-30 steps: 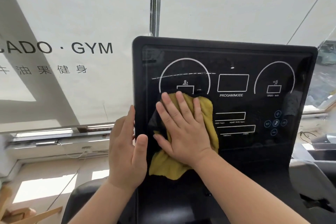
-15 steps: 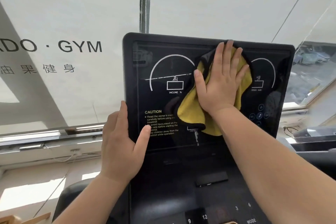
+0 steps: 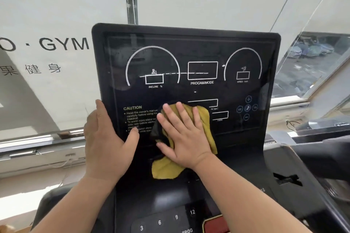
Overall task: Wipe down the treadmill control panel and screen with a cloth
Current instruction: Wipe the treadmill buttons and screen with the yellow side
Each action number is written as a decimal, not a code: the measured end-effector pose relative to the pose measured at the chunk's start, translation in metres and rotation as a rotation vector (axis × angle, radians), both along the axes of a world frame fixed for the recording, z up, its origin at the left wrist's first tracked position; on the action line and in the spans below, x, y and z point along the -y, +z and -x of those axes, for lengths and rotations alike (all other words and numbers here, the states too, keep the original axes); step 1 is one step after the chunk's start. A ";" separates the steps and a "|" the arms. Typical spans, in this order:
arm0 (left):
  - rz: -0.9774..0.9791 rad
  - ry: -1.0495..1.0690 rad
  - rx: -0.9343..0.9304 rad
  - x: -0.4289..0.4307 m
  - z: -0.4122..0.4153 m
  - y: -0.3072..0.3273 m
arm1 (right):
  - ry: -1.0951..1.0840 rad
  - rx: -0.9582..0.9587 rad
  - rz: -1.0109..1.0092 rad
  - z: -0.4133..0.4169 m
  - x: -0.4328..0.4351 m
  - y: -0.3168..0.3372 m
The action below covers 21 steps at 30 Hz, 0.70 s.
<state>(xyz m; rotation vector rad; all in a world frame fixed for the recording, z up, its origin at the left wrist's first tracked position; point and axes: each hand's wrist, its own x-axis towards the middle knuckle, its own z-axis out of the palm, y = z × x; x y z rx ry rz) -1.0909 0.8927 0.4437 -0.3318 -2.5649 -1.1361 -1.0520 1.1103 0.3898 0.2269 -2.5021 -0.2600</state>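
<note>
Judging by its folds, the cloth [image 3: 204, 119] is taken to be soft, light and limp, best pressed flat under a palm rather than pinched. It is held against the lower centre of the screen [image 3: 189, 53] by the right hand [image 3: 184, 138], whose fingers are spread straight over it. The screen's left edge is gripped by the left hand [image 3: 106, 142], thumb on the glass, near the cloth.
</note>
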 end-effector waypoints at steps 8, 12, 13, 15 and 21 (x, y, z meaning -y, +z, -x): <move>0.133 0.127 -0.045 -0.019 -0.028 -0.008 | -0.350 -0.075 0.253 -0.006 -0.124 0.038; 0.279 0.049 -0.158 -0.051 -0.047 -0.007 | -0.433 -0.126 0.462 0.028 -0.131 0.095; 0.324 0.026 -0.165 -0.060 -0.050 -0.008 | -0.422 -0.136 0.475 0.035 -0.127 0.106; 0.402 -0.011 -0.166 -0.077 -0.056 -0.009 | -0.364 -0.147 0.449 0.044 -0.115 0.117; 0.454 -0.065 -0.210 -0.121 -0.067 -0.012 | -0.040 -0.054 0.112 0.019 -0.104 0.069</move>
